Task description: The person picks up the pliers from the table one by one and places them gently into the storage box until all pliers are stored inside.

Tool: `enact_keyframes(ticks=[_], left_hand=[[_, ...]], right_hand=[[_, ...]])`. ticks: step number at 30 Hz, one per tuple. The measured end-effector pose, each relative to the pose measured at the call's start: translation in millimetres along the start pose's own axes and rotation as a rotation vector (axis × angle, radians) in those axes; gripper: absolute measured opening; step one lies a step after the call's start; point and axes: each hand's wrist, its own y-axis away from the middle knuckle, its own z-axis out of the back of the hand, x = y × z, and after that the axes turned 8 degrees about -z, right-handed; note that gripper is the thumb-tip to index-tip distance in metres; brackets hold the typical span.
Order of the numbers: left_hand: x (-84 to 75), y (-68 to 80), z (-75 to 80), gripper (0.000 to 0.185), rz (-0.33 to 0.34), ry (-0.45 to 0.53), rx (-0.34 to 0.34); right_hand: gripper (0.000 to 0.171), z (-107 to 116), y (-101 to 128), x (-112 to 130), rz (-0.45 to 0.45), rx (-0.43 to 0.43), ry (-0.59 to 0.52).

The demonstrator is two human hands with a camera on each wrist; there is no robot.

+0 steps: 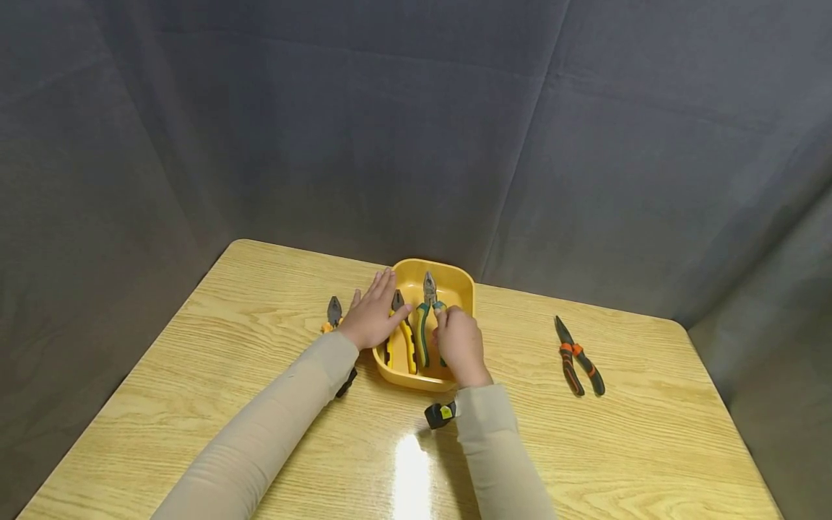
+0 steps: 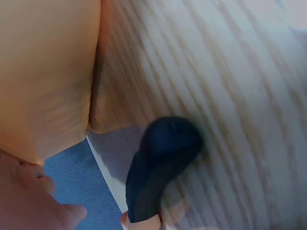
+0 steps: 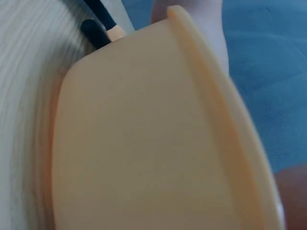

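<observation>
1. Wood-grain surface (image 1: 260, 404), pale and glossy, with a bright glare patch near its front edge; grey cloth (image 1: 416, 130) hangs behind it and to both sides.
2. Yellow tray (image 1: 455, 285) sits at the far middle of the surface and serves as landmark.
3. Inside the tray lie yellow-handled pliers (image 1: 406, 339) on the left and green-handled pliers (image 1: 425, 318) on the right, steel noses pointing away from the person.
4. Right hand (image 1: 460, 345) reaches over the tray's near rim with fingers curled around the green-handled pliers' grips.
5. Left hand (image 1: 373, 314) lies flat with straight, spread fingers on the tray's left rim, fingertips touching the yellow-handled pliers.
6. Just left of the tray, partly under the left wrist, lies another pair of pliers (image 1: 334, 312) with dark grips.
7. Well right of the tray lie orange-and-black pliers (image 1: 577, 357), apart from everything.
8. Left wrist view alone shows a dark grip end (image 2: 163, 163) resting on the surface beside the tray's outer wall (image 2: 43, 76).
9. Right wrist view shows mostly the tray's outer wall (image 3: 144, 143) and rim, blurred; the head view alone shows the tray's contents.
</observation>
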Motion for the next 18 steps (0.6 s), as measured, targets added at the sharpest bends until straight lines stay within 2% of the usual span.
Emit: enact_keyframes(ticks=[12, 18], left_hand=[[-3.2, 1.7, 2.8, 0.079, -0.016, -0.011, -0.022], [-1.6, 1.5, 1.7, 0.079, -0.016, 0.002, -0.021]], right_hand=[[0.039, -10, 3, -3, 0.065, -0.133, 0.142], [0.039, -15, 3, -4, 0.099, -0.15, 0.192]])
